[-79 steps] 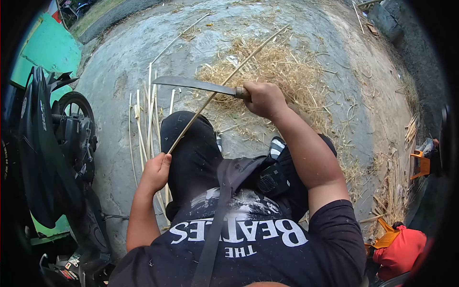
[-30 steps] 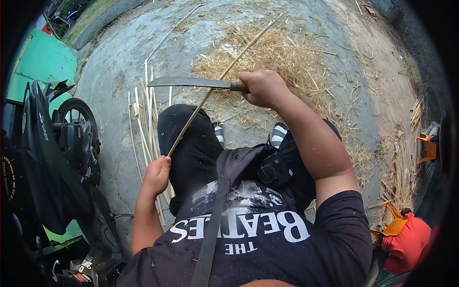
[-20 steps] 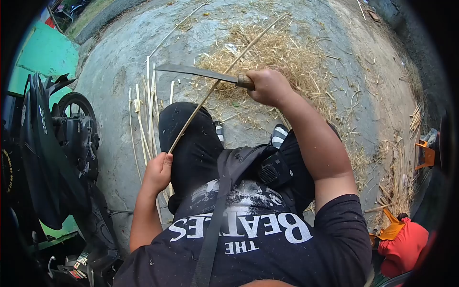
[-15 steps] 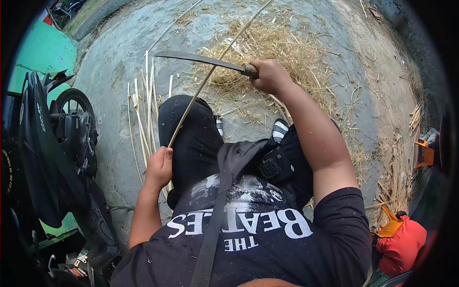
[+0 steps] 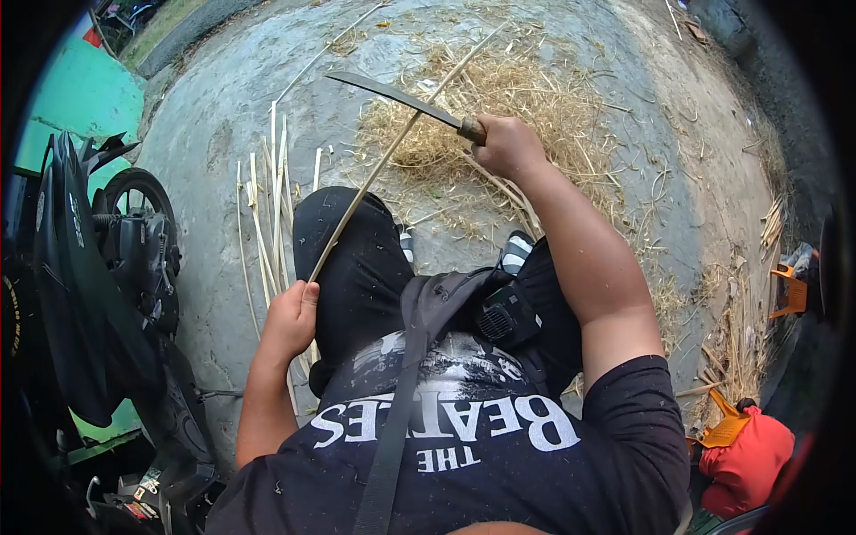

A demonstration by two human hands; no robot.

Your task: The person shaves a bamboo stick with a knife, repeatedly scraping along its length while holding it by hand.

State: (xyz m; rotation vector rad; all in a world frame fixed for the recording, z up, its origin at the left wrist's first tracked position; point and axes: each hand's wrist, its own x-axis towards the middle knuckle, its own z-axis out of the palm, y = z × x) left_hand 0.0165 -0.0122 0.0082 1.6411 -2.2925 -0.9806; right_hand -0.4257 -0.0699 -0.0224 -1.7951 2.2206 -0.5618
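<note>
My left hand, beside my left thigh, is closed around the near end of a long thin bamboo strip. The strip slants across my knee, away and to the right. My right hand grips the wooden handle of a machete. Its dark blade crosses the strip beyond my knee and points left, with a slightly curved tip. Blade and strip appear to touch; their exact contact is too small to make out.
Several pale strips lie on the concrete at left. A heap of shavings spreads ahead. A motorcycle stands close on the left. At right are orange chairs, a person in red and more strips.
The machete has shifted slightly right and its tip has swung farther up. The strip's far end now sits lower in view. My left hand has come down a little, still holding the strip.
</note>
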